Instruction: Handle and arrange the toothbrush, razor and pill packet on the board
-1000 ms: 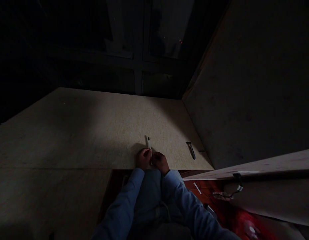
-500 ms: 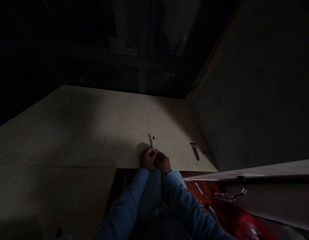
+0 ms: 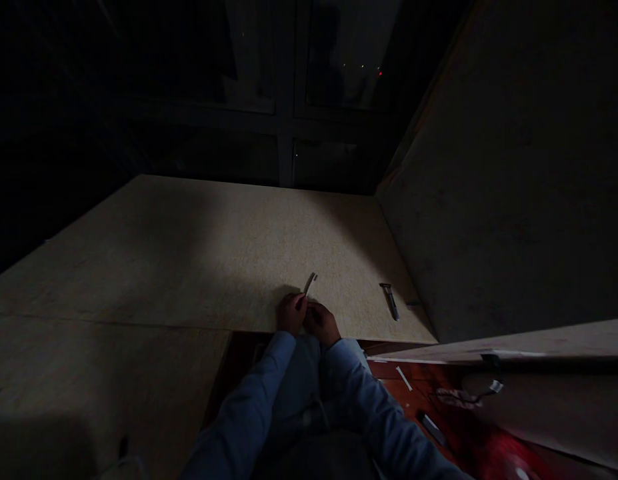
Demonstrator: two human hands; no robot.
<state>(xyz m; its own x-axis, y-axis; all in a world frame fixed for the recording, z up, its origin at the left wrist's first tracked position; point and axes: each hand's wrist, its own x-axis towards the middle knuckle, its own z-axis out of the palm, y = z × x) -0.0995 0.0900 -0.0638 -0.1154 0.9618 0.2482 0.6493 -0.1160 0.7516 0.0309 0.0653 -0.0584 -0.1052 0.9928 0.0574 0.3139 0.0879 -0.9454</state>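
In the dim head view, my left hand (image 3: 291, 313) is closed around the lower part of a slim pale toothbrush (image 3: 309, 283). Its head, with a dark patch of bristles, points up and to the right, and the handle's lower end is hidden in my fingers. Close beside it, my right hand (image 3: 323, 323) has its fingers curled together near the handle. Whether they grip the brush or something small cannot be made out. Both hands are over the front edge of the pale stone-patterned surface (image 3: 239, 240).
A razor (image 3: 389, 301) lies to the right, near a small dark item (image 3: 413, 304) by the wall (image 3: 509, 200). Dark windows (image 3: 339, 60) stand behind. Below right, the reddish floor (image 3: 389, 377) holds a white strip (image 3: 403, 379), a cable and a red bag-like thing (image 3: 503, 453).
The toothbrush has turned and leaned to the right, its bristles now showing side-on. Both hands have shifted slightly left and stay close together. The camera view has moved a little.
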